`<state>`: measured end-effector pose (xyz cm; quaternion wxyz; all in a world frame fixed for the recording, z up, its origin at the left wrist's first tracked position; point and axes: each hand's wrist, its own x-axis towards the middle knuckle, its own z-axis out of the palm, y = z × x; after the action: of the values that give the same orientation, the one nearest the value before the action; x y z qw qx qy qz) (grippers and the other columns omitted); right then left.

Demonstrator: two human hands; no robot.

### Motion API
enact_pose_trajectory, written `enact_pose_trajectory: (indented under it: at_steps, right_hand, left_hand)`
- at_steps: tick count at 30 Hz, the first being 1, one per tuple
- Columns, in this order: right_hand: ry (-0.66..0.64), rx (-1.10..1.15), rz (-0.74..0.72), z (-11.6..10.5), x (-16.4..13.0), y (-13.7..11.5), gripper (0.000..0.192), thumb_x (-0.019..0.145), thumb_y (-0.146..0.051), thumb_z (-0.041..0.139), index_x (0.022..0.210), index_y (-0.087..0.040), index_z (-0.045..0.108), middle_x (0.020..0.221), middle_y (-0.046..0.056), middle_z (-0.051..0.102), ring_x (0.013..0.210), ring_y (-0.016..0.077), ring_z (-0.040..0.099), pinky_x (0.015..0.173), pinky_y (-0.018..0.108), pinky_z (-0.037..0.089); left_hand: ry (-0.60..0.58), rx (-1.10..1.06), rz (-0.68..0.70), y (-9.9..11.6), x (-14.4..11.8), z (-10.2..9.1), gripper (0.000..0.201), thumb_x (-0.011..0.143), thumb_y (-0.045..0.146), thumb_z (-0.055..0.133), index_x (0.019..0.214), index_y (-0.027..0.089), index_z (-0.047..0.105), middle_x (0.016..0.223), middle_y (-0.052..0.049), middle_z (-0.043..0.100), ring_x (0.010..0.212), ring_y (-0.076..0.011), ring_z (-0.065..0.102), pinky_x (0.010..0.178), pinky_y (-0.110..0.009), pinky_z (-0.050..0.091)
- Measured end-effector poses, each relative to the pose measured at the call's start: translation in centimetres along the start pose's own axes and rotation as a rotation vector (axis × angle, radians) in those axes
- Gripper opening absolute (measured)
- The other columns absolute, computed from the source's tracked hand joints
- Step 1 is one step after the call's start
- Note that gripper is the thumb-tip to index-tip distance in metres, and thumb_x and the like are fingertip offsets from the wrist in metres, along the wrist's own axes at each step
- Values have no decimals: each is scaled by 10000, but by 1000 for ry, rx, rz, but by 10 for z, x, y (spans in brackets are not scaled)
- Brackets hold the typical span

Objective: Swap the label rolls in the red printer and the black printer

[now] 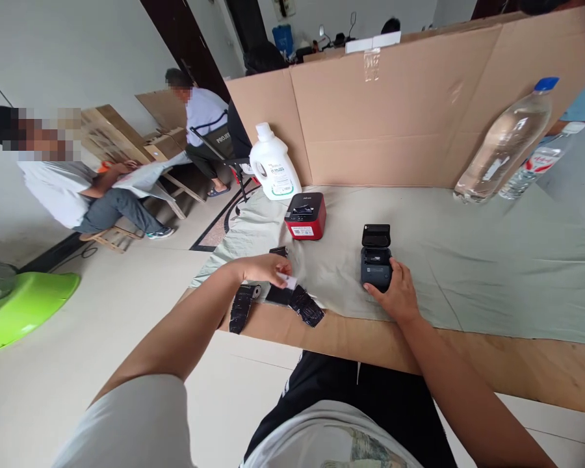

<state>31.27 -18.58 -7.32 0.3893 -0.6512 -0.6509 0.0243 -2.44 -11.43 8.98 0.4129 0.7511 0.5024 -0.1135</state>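
Two small boxy printers on the grey-green cloth (468,260): dark printer (375,263), lid up, clasped by right hand (394,292); glossy red printer (305,216) behind. Left hand (263,268) pinching one white label (288,281) above three crinkled black wrappers (273,302).

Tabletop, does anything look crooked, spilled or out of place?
No spill shows. The grey-green cloth is rumpled and stops short of the table's near edge. Black wrappers lie scattered, and one hangs over the edge.
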Motion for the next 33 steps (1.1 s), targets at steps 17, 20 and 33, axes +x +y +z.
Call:
enact_pose_trajectory:
  at_steps: [17, 20, 33]
  right_hand:
    - [-33, -20, 29, -3, -1, -4, 916, 760, -739, 513, 1409, -118, 331, 1307, 221, 449, 1200, 348, 449, 974, 540, 425]
    - [-30, -24, 30, -3, -1, -4, 904, 767, -722, 521, 1410, -115, 331, 1308, 222, 447, 1204, 349, 451, 975, 539, 426]
    - [116, 22, -56, -6, 1, -2, 869, 724, -636, 638, 1381, -147, 348, 1284, 198, 450, 1171, 335, 441, 956, 562, 444]
  left_hand:
    - [433, 425, -108, 21, 27, 98, 216, 794, 253, 611, 1000, 203, 656, 1023, -91, 670, 1048, -274, 608, 892, -351, 450]
    - [356, 162, 81, 37, 43, 100, 262, 738, 237, 660, 997, 208, 642, 901, -47, 665, 892, -219, 631, 789, -312, 480]
    - [526, 50, 369, 160, 164, 64, 217, 712, 200, 726, 861, 192, 567, 825, -3, 643, 770, -170, 604, 722, -287, 483]
